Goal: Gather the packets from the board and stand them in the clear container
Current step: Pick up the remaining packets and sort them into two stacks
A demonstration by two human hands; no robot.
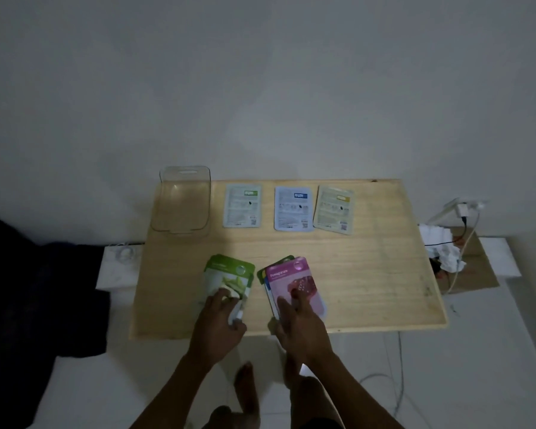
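On the wooden board (pixel 369 274), my left hand (pixel 220 326) grips the lower end of a green packet (pixel 229 275) near the front edge. My right hand (pixel 300 326) holds a small stack of packets with a pink pomegranate packet (pixel 291 280) on top; green and blue edges show beneath it. Three packets lie face down in a row at the back: a pale green-labelled one (pixel 242 206), a blue one (pixel 293 209) and a yellowish one (pixel 334 209). The clear container (pixel 181 201) stands empty at the board's back left corner.
A dark cloth (pixel 28 289) lies left of the board. At the right are crumpled white paper (pixel 443 249), cables and a wall socket (pixel 464 209) with a plug. The board rests on white blocks over a pale floor. My feet show at the bottom.
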